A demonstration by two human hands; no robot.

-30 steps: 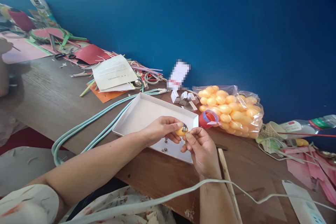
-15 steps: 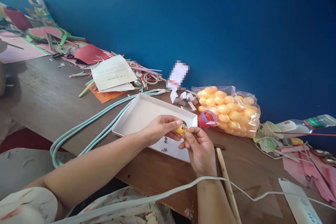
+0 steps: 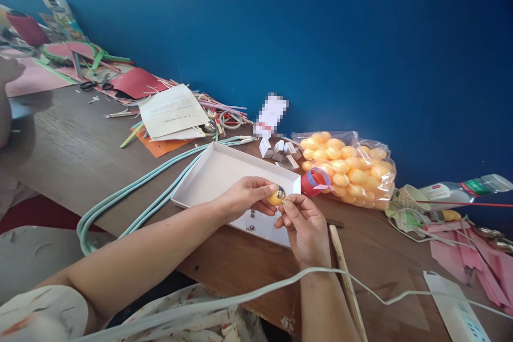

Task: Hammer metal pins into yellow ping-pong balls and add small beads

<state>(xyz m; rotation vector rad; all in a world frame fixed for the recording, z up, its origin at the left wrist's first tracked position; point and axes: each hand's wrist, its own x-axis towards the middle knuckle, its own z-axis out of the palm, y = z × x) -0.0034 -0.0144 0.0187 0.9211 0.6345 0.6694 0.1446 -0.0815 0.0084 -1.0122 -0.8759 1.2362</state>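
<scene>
My left hand pinches a small orange ball with a shiny silver part between thumb and fingers. Close against its right side, the thumb and forefinger of my right hand are pressed together; whatever they hold is too small to make out. Both hands are over the near right part of a shallow white box. Below the ball, a few small metal beads lie in the box.
A clear bag of orange balls stands by the wall, with a red tape roll beside it. Pale blue cords loop at left. A white cable crosses my right forearm, near a wooden stick. Another person's hand shows far left.
My hands and the ball stay almost in place. At the far left edge, the other person's hand has come further into view over the pink paper.
</scene>
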